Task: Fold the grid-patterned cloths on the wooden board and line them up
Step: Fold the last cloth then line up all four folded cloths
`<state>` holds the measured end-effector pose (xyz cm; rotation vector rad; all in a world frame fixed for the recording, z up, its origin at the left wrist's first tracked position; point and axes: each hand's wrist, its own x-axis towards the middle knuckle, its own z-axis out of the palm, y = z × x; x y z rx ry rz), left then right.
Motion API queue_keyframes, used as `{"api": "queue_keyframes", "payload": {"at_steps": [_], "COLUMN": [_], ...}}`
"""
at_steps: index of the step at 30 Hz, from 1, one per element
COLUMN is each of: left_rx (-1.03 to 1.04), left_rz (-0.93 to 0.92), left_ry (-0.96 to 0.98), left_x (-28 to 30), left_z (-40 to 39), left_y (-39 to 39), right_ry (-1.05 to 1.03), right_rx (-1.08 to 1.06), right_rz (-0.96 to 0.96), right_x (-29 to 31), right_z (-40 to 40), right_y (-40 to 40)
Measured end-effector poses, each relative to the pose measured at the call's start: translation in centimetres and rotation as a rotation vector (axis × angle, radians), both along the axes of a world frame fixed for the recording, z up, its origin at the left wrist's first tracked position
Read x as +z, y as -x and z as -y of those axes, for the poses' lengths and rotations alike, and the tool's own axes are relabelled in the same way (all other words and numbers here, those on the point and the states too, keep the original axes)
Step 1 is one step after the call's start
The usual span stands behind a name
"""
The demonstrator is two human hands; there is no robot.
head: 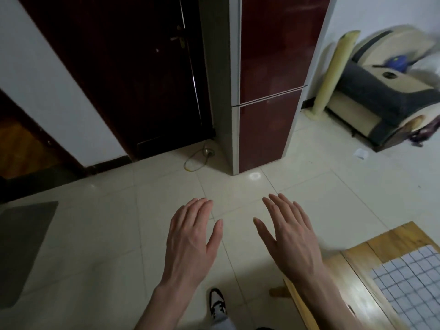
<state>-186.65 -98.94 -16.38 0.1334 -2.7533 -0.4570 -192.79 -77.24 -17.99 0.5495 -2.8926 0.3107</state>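
Note:
A white cloth with a dark grid pattern (413,283) lies flat on the wooden board (362,263) at the bottom right; both run out of the frame. My left hand (192,236) and my right hand (289,232) hover palm down over the tiled floor, fingers straight and empty. They are held side by side, left of the board and apart from the cloth. My right forearm crosses the board's near left corner.
A dark red fridge (266,86) and a dark door (133,75) stand ahead. A grey mat (23,248) lies on the floor at left. A padded chair (390,91) and a pale post (333,75) fill the right corner. My shoe (217,303) shows below.

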Motion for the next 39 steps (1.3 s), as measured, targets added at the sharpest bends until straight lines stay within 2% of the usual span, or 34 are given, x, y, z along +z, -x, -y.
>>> {"api": "queue_keyframes", "payload": {"at_steps": [6,13,23,32,39], "left_rx": [-0.191,-0.423,-0.769,-0.918,-1.065], "left_rz": [0.026,0.040,0.023,0.017,0.033], "left_ry": [-0.028,-0.042,-0.064,-0.039,-0.059], "left_x": [-0.2,-1.3,-3.0,-3.0,-1.5], "left_z": [2.3,-0.3,-10.2,-19.6,-27.5], "left_y": [9.3,18.7,32.6,44.4,48.9], "right_ry": [0.011,0.053,0.097,0.130,0.106], "right_rx": [-0.177,-0.418,-0.765,-0.942,-1.102], "right_rz": [-0.013,-0.030,-0.044,-0.058,-0.099], "right_x": [0.2,-0.7,-2.7,-2.3,-0.6], "right_z": [2.6,1.3,-6.4,-13.8,-19.7], "right_y": [4.6,9.3,17.2,25.2,28.2]}}
